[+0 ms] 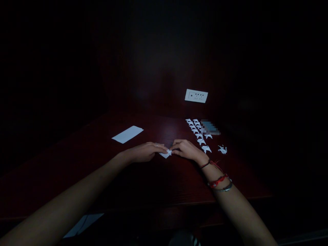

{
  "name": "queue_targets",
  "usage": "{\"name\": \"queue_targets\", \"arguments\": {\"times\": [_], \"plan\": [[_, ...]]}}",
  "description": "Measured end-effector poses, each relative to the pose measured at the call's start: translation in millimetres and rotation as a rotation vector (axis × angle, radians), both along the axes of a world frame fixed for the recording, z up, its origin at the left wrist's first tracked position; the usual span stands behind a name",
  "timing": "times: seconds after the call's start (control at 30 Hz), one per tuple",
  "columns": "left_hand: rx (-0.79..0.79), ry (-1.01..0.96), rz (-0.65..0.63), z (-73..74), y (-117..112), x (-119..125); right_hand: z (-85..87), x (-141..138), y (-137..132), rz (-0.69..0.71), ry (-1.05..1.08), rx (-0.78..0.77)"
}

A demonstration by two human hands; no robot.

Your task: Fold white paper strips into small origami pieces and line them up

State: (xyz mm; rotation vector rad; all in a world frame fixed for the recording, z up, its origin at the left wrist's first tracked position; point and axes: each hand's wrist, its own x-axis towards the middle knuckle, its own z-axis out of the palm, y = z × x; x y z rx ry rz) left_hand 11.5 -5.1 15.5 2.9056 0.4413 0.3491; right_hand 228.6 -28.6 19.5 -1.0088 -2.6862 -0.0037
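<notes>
A small folded piece of white paper [165,154] lies on the dark red table between my two hands. My left hand [146,151] comes in from the left, its fingers together and pressing on the paper's upper left part. From the right, my right hand [186,149] has its fingertips closed at the paper's right end, in a pinch. Parts of the paper are hidden under the fingers. Right of my right hand, several folded white paper pieces [199,136] are laid out in rows.
A flat stack of white paper [127,134] lies to the left. Small paper scraps [222,149] sit at the right, near a blurred bluish rectangle [210,127]. A white socket plate [196,96] is on the wall behind. Below the front edge, a pale sheet [83,225] shows.
</notes>
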Motion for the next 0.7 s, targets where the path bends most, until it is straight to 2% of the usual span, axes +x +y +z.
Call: {"name": "queue_targets", "arguments": {"times": [0.23,0.37,0.57,0.7], "plan": [[-0.005,-0.012,0.007,-4.3,4.5,0.2,-1.5,-1.6,1.6,-0.003,0.01,0.015],[0.016,0.006,0.007,-3.1,3.3,0.3,-3.3,-5.7,2.4,-0.05,0.023,0.049],[0.116,0.056,0.108,1.3,-3.8,-0.4,-8.0,-10.5,6.4,-0.094,0.081,0.053],[0.153,0.071,0.111,3.3,-7.1,1.1,-10.4,-11.9,8.9,-0.103,0.097,0.034]]}}
